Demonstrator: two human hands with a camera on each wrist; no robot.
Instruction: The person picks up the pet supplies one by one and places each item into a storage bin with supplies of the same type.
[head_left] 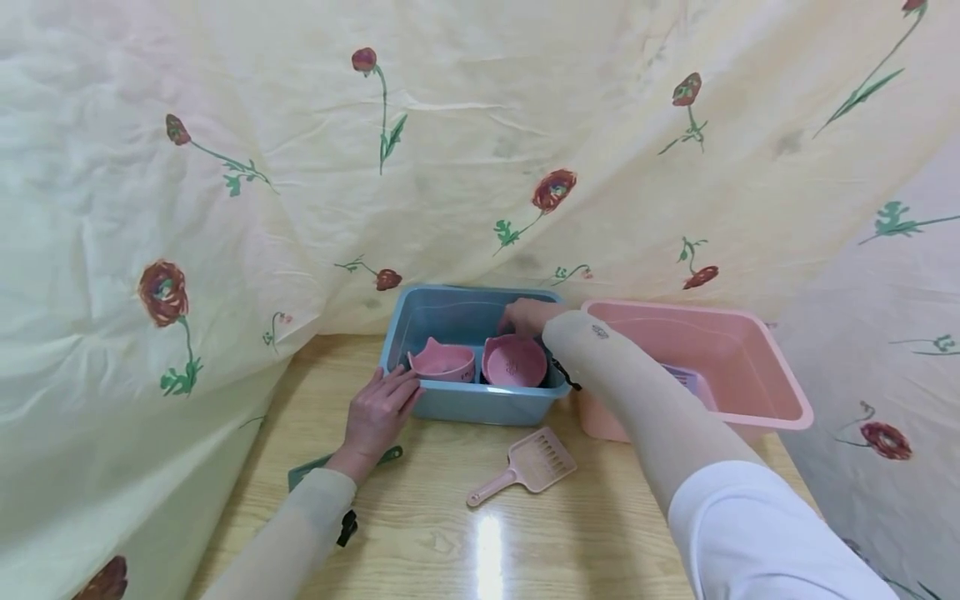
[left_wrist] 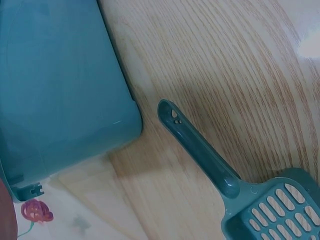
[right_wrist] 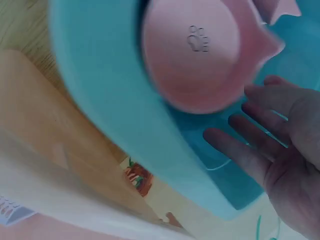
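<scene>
In the head view, a blue litter tray (head_left: 480,404) stands at the far side of the table (head_left: 420,517), its back edge near the floral cloth (head_left: 450,167). Inside, two pink cat-eared bowls sit toward the near wall: the left bowl (head_left: 446,360) and the right bowl (head_left: 516,362), parted by a narrow gap, with free floor behind them. The left hand (head_left: 380,408) rests at the tray's near left rim; I cannot tell whether its fingers curl round that edge. The right hand (head_left: 528,318) reaches over the right rim to the far side of the right bowl. A pink slotted scoop (head_left: 529,472) lies on the table nearer than the tray. A pink litter tray (head_left: 712,350) stands just right, holding a lilac scoop (head_left: 686,379).

In the left wrist view, a green slotted scoop (left_wrist: 205,155) lies on the table, its handle end near the blue tray's corner, a strip of bare wood between. Only a sliver of the hand shows.

In the right wrist view, the fingers are straight, parted and grasp nothing, tips just beside the right bowl; contact is unclear. A wedge of room separates the two trays.
</scene>
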